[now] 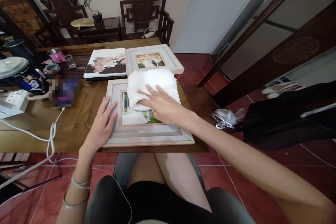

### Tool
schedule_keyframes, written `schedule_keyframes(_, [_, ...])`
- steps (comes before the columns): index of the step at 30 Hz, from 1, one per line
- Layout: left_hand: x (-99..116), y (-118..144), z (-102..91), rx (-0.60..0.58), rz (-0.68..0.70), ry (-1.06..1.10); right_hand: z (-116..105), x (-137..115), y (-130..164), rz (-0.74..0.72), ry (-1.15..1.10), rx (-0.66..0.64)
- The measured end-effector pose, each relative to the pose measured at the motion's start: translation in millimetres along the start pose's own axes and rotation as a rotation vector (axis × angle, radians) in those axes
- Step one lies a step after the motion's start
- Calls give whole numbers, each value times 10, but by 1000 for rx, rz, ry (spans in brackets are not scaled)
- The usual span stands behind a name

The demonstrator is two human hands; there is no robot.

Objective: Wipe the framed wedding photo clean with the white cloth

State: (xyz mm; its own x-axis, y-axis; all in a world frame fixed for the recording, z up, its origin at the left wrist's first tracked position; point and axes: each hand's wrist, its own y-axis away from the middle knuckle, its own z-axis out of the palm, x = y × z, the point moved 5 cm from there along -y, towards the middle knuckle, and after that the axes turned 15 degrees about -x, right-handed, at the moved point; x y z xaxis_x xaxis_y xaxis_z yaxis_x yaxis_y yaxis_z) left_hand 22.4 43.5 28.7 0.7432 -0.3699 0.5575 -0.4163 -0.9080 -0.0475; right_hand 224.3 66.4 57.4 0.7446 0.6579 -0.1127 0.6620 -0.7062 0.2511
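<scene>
A large pale picture frame point(147, 136) lies flat at the near edge of the wooden table point(78, 112). My left hand point(101, 126) rests flat on the frame's left border, fingers spread. My right hand point(162, 106) presses flat on a white towel point(152, 82) that lies over the frame's glass and its upper right part. The towel hides much of the photo under the glass.
Behind the frame lie a second framed photo point(153, 59) and an unframed print point(106, 63). To the left are a pink cup point(55, 55), a clear glass point(69, 61), a white box point(14, 102) and a white cable point(51, 136). Carved dark chairs point(143, 10) stand beyond the table.
</scene>
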Motion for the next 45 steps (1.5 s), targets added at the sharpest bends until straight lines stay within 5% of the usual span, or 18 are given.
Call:
schedule_keyframes(3, [-11,2,7,4,5,4,-18,-60,-51,5,16,-51])
schedule_keyframes(12, [-40,-10,21,-11,-11,36,102,-756,309,-164,-72,-282])
schedule_keyframes(17, [-27,-3,13,-12,0,20,-6,-345,280,-247,-112,-160])
schedule_keyframes(24, [-15,13,-2,3,8,25,-39,387,111,28,84,55])
schedule_keyframes(29, [-13,7,-2,-2,4,29,49,41,273,88,47,-7])
schedule_keyframes(34, [-26,-5,2,-6,-1,17,62,-612,578,-139,-122,-184])
schedule_keyframes(37, [-32,-9,6,-14,9,12,86,-793,591,-219,-146,-213])
schedule_keyframes(40, [-34,-6,2,-3,14,12,129,-711,422,-193,-125,-174])
schedule_keyframes(45, [-27,7,-4,10,17,0,53,-184,16,-12,-34,-17])
